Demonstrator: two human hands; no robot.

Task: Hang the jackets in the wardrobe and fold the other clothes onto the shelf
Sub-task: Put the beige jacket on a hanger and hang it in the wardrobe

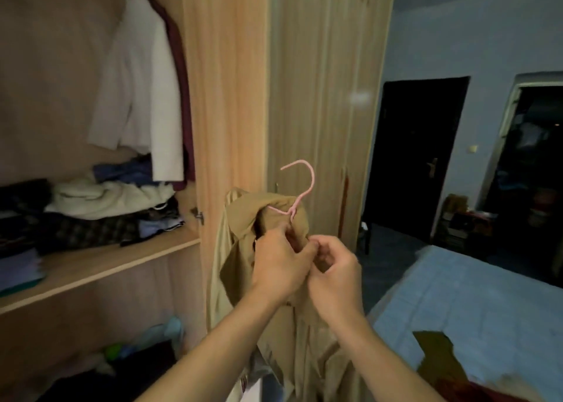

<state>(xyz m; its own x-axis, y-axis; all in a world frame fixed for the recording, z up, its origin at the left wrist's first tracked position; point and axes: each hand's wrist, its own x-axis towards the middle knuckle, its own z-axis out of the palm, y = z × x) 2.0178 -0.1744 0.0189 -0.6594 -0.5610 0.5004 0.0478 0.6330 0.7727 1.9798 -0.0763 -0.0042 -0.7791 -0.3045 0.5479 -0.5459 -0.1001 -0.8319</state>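
hands meet in front of the wardrobe's closed door, both working at the collar of a tan jacket (243, 267) that hangs on a pink hanger (300, 188). left hand (278, 264) has its fingers curled round the bunched fabric just under the hanger's neck, gripping it. right hand (335, 276) sits just beside it, touching it, thumb and fingertips pinching a bit of the same cloth near the collar. hanger's hook rises above both hands, free of any rail. rest of the jacket drops below the wrists, between the forearms. up and to the left of the left hand, a white jacket (140, 81) hangs inside the open wardrobe, with a dark red garment (182, 96) behind it. left of the hands, a wooden shelf (100, 264) carries piles of folded and crumpled clothes (112, 200). right of the right hand lies a bed (475, 298) with a pale blue cover.
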